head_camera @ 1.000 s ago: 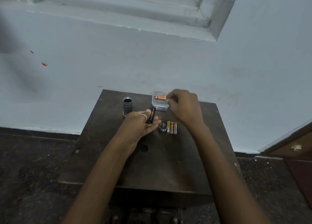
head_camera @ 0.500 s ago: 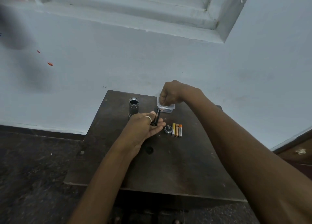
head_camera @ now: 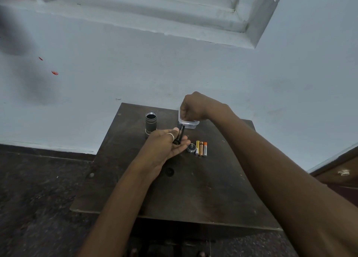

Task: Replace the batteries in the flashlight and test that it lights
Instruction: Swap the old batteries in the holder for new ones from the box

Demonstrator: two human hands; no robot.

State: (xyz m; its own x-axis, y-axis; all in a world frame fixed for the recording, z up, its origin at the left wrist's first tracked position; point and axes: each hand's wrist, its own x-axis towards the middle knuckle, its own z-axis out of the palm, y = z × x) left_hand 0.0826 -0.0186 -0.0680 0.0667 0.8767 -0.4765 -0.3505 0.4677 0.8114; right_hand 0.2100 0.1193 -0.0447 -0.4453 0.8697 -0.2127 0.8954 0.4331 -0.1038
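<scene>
My left hand point(head_camera: 166, 144) lies palm up over the dark table point(head_camera: 193, 194) and holds a slim black battery holder point(head_camera: 179, 135) between thumb and fingers. My right hand point(head_camera: 195, 107) hangs over a small clear plastic box point(head_camera: 190, 124) at the table's back, its fingers curled down into it. What those fingertips hold is hidden. The grey flashlight body point(head_camera: 151, 123) stands upright with its open end up, left of the box. A round tail cap point(head_camera: 191, 147) and three small batteries point(head_camera: 201, 148) lie side by side just right of my left hand.
The small table stands against a pale blue wall point(head_camera: 174, 72). Dark speckled floor point(head_camera: 34, 198) surrounds it, and a wooden cabinet with a knob point(head_camera: 343, 172) is at the right edge. A round hole point(head_camera: 169, 172) marks the table top behind my left wrist.
My right hand moved from beside the box to over it and dipped its fingers in, hiding the copper battery seen there before. The left hand kept still with the black holder.
</scene>
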